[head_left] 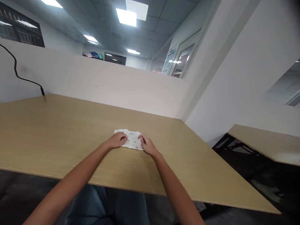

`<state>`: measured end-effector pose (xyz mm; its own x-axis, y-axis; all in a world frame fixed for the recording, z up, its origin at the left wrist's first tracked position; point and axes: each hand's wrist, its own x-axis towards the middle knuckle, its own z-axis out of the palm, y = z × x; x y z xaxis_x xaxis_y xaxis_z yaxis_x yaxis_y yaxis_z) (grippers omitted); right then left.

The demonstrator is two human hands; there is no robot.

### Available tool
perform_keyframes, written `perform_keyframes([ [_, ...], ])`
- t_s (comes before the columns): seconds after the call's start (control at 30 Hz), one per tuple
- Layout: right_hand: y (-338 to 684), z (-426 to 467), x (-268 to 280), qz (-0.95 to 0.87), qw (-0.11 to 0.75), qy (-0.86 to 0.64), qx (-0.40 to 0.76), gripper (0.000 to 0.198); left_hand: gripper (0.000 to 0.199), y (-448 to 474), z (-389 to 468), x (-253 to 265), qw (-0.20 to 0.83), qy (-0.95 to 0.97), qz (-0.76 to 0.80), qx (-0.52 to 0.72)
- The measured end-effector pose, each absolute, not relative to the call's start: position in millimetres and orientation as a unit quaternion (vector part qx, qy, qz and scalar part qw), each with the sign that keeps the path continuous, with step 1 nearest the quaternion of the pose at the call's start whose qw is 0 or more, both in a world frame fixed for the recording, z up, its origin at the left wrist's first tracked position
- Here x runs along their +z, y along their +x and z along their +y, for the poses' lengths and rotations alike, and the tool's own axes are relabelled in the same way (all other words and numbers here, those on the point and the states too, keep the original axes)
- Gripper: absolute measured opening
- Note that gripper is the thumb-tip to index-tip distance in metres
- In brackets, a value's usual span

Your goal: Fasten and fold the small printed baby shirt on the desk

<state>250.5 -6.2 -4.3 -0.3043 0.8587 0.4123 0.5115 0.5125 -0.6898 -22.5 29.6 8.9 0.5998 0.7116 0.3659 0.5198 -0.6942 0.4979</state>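
Note:
A small white baby shirt [133,142] with a sparse print lies flat on the wooden table [70,131], its curved neckline on the far side. A small dark label print shows just below that neckline. Curled over the shirt's left part is my left hand [117,139], its thumb and fingers closed on the fabric. My right hand [147,144] grips the right edge, with the fingers bent in against the cloth. Parts of the shirt under both hands are hidden.
Behind the table stands a white partition [117,89]. A black cable [28,80] runs down to the table's back left corner. Another wooden table [264,142] is at the right, past a gap. My legs [107,206] are below the front edge.

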Motion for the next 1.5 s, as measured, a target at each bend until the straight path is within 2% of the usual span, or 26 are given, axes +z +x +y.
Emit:
perform_keyframes([
  [1.5,251.0,-8.0,-2.6,-0.78,0.384,-0.442,0.219,0.046,0.022,-22.9,24.8,10.6,0.183,0.875,0.352,0.278],
])
